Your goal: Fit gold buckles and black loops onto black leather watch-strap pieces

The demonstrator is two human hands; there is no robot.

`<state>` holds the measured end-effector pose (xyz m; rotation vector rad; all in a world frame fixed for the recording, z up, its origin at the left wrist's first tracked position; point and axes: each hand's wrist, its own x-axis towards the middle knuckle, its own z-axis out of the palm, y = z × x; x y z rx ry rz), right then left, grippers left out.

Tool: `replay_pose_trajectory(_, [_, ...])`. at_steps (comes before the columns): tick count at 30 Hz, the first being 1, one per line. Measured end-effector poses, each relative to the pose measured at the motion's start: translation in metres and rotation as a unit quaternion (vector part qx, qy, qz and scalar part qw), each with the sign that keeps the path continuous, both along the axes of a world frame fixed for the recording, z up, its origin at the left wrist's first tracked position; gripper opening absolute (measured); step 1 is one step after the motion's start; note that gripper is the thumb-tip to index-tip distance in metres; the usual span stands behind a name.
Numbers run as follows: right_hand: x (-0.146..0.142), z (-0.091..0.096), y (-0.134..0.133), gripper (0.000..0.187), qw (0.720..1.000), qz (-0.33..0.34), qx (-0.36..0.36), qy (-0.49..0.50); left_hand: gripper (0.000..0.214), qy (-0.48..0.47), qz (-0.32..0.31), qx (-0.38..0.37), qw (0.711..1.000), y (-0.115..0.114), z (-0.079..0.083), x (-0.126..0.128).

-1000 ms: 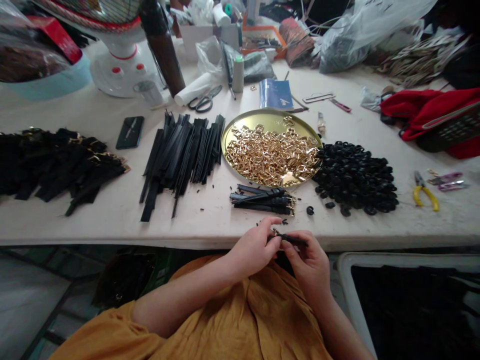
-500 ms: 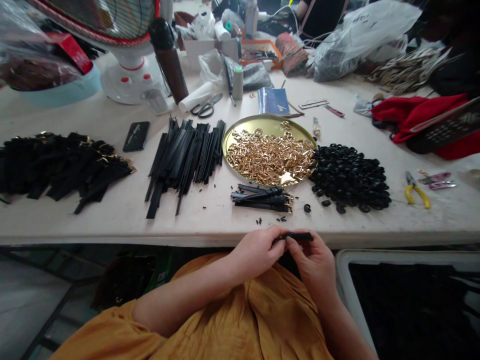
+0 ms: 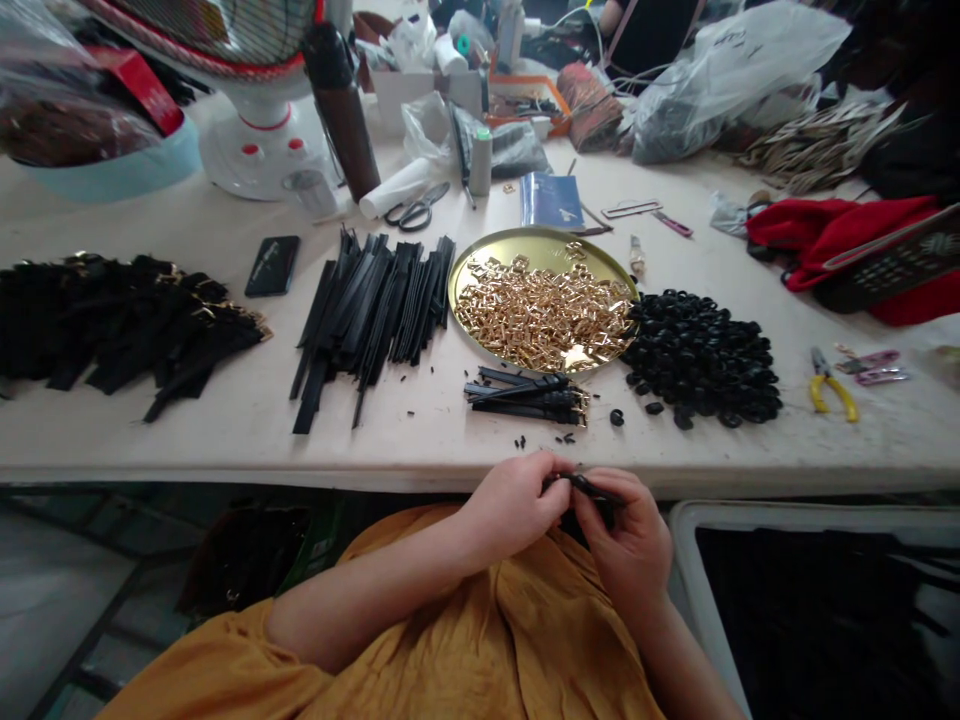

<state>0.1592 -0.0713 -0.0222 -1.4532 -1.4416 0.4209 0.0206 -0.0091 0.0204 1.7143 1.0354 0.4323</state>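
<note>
A black strap [image 3: 594,487] is pinched between a person's left hand [image 3: 517,505] and right hand [image 3: 631,535] at the near edge of the tabletop [image 3: 420,447], before bundled straps [image 3: 521,398], a golden tray [image 3: 525,246] of metal buckles [image 3: 540,315] and heaped black loops [image 3: 705,355]

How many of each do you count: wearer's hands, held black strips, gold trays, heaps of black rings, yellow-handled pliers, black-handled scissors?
Wearer's hands: 2 (left hand, right hand)
Held black strip: 1
Gold tray: 1
Heap of black rings: 1
Yellow-handled pliers: 1
Black-handled scissors: 1
Total: 7
</note>
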Motion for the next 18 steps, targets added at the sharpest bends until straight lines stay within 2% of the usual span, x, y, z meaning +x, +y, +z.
replay_pose_trajectory(7, [0.003,-0.009,0.000,0.033,0.983,0.001,0.115,-0.146,0.029,0.015,-0.004,0.048,0.999,-0.003,-0.005,0.001])
replay_pose_trajectory(13, [0.006,-0.015,0.000,0.031,0.984,0.005,0.100,-0.147,0.038,0.040,-0.032,0.064,0.997,0.001,-0.006,0.001])
replay_pose_trajectory(18, [0.007,-0.011,0.006,0.028,0.987,0.016,0.066,-0.144,0.045,0.048,-0.061,0.057,0.995,0.005,-0.004,0.001])
